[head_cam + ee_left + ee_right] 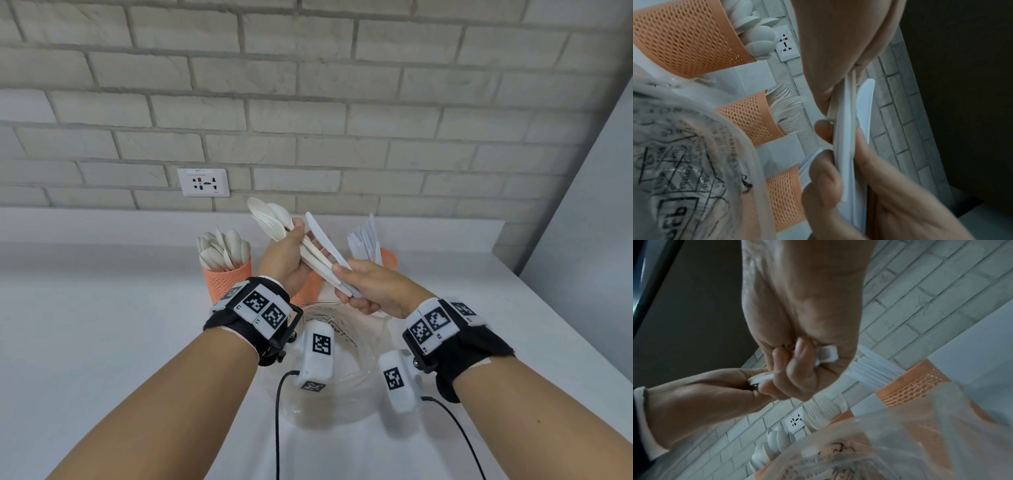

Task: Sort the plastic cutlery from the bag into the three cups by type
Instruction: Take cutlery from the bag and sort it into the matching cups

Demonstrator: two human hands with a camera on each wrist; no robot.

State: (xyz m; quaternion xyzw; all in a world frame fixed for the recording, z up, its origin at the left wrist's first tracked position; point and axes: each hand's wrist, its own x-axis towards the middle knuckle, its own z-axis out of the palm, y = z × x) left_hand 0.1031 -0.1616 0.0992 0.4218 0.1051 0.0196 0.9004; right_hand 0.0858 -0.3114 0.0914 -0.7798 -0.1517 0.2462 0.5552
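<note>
Up between both hands, cutlery (310, 251).

A mixed bundle of white plastic cutlery (308, 250) is held up over the surface, spoon bowls and fork tines fanned at its upper left, with a white knife (323, 241) lying along its right side. Three orange mesh cups are stood in a row: the spoon cup (226, 279), fork cup (754, 120) and knife cup (388, 258). The clear printed bag (346, 346) is spread just before them.
</note>
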